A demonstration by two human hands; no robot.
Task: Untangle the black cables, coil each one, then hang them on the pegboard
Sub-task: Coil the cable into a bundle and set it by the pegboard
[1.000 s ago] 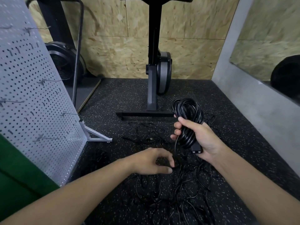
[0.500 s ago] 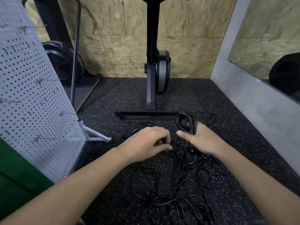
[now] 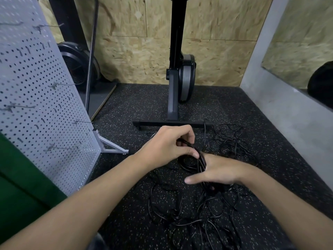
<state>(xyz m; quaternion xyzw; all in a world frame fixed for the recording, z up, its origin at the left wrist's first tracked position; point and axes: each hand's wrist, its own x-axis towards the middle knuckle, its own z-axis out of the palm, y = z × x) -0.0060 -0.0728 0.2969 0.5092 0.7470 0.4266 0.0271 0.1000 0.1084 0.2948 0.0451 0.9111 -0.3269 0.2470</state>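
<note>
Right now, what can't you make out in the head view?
Head view:
- Right hand: fingers hidden under its palm and the coiled cable; grip unclear.
- Loose cables: ends lost against the dark floor, cut off by bottom edge.
- Pegboard: cut off by left edge; hooks blurred.

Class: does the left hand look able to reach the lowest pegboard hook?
Probably yes: nothing stands between left hand and hook, though its fingers pinch a cable from the right hand's coil.

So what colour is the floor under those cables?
The floor is black with small pale speckles, seen best in the head view.
</note>
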